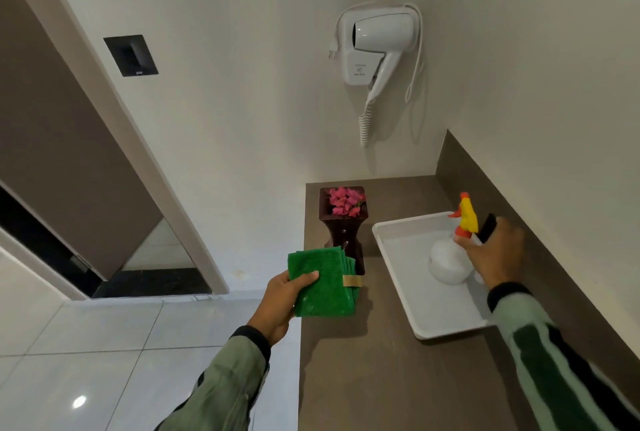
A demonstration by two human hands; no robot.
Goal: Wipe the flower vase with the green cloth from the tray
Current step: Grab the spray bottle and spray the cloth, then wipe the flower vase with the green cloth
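My left hand (284,302) grips a folded green cloth (323,281) with a tan label, held just in front of the vase's base. The dark brown flower vase (343,226), square-topped and narrow in the middle, holds pink flowers (344,202) and stands at the counter's far left corner. My right hand (495,254) is closed around the neck of a white spray bottle (448,260) with a yellow and orange trigger head, over the white tray (415,309). Whether the bottle rests on the tray or is lifted I cannot tell.
The brown counter (374,378) runs along the right wall, with its left edge dropping to a white tiled floor (104,361). A white wall-mounted hair dryer (377,46) with a coiled cord hangs above the vase. A door frame stands at the left.
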